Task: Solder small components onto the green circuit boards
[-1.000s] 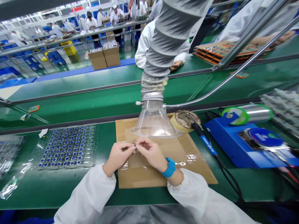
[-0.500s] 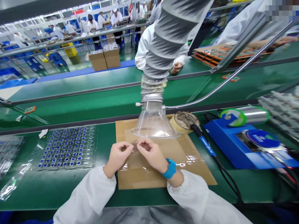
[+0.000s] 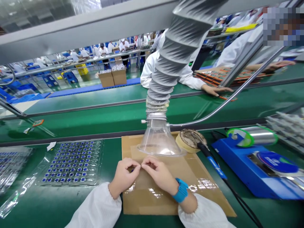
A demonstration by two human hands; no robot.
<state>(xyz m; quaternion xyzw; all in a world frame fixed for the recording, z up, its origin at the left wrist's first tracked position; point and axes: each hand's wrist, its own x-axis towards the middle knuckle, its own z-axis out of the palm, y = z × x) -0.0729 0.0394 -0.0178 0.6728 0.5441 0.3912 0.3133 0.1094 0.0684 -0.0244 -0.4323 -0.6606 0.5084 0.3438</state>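
Observation:
My left hand (image 3: 125, 174) and my right hand (image 3: 158, 174) meet tip to tip above a taped cardboard sheet (image 3: 161, 198). Thumb and forefinger of each are pinched together; whatever lies between them is too small to make out. A blue wristband (image 3: 180, 190) circles my right wrist. Just beyond my fingers hangs a clear funnel-shaped fume hood (image 3: 159, 139) on a grey ribbed duct. Left of the cardboard lies a clear plastic tray (image 3: 71, 163) with rows of small blue-topped parts.
To the right, a soldering iron (image 3: 213, 163) rests with its tip over a round tin (image 3: 190, 139), beside a blue solder feeder (image 3: 251, 171) with a solder spool (image 3: 255, 136). More trays (image 3: 14, 164) lie far left. Across the divider a co-worker's hand (image 3: 215, 91) reaches toward an orange-edged board.
My view has tilted up, so the bench sits lower in the picture. My fingertips have come closer together. The co-worker opposite has stretched an arm out to the right.

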